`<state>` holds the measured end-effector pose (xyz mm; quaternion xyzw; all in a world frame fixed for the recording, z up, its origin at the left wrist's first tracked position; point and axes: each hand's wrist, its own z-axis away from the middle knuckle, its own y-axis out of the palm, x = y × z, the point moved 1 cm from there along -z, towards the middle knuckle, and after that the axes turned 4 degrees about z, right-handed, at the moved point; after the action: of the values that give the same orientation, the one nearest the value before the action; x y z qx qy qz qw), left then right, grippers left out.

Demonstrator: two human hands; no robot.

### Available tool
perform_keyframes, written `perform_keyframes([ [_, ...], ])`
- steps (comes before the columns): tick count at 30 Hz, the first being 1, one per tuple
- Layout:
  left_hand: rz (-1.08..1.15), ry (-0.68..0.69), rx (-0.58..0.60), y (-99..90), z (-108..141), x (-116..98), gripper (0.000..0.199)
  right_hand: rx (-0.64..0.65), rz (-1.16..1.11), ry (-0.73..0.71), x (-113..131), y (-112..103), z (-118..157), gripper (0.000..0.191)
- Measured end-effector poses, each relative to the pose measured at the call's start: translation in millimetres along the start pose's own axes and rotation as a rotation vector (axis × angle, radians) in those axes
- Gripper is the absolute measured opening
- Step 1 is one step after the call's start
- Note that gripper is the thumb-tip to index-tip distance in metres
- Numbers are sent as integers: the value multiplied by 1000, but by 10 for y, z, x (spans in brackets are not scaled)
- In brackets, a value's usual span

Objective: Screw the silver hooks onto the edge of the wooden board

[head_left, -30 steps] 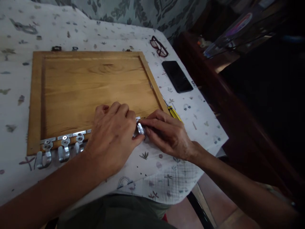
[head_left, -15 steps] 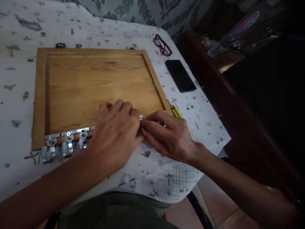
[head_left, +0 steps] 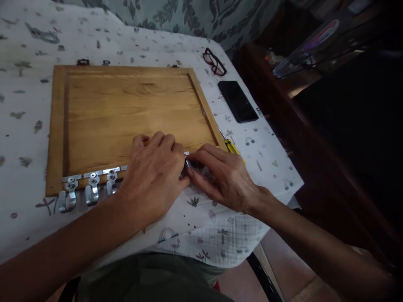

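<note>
A framed wooden board [head_left: 135,109] lies on the patterned cloth. Along its near edge runs a metal strip [head_left: 93,173] with several silver hooks [head_left: 93,191] hanging over the cloth. My left hand [head_left: 154,174] rests over the near edge, fingers curled, covering part of the strip; whatever its fingertips hold is hidden. Close beside it, my right hand [head_left: 220,174] is pinched at the strip's right part, thumb and forefinger on a small shiny metal piece too hidden to name.
Right of the board lie a yellow screwdriver [head_left: 232,147], a black phone [head_left: 238,101] and dark-framed glasses [head_left: 214,62]. Small dark clasps [head_left: 83,62] sit at the board's far edge. A clear bottle [head_left: 305,48] stands on dark red furniture [head_left: 292,109].
The board and hooks appear slightly farther right in the view. My right thumb and forefinger have shifted a little at the strip, while my left hand stays in place.
</note>
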<state>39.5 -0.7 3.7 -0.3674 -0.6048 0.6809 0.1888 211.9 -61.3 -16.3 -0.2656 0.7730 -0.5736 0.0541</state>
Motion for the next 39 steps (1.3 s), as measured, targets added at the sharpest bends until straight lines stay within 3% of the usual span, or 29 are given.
perform_keyframes([
  [8, 13, 7, -21, 0, 15, -9, 17, -68, -52, 43, 39, 13, 33, 27],
  [13, 9, 8, -48, 5, 14, -2, 17, -59, -389, 342, 92, 12, 55, 15],
  [19, -10, 2, -23, -3, -7, 7, 20, 53, -651, 529, 76, 52, 27, 34],
  [27, -35, -19, 0, -38, -22, -2, 17, 154, -961, 605, 44, 53, -36, 47],
  [35, -43, -4, 14, -35, -26, 11, 19, 208, -906, 593, 18, 43, -54, 49],
  [39, -55, -10, 22, -45, -24, 2, 22, 44, -665, 541, -43, 38, -6, 42],
])
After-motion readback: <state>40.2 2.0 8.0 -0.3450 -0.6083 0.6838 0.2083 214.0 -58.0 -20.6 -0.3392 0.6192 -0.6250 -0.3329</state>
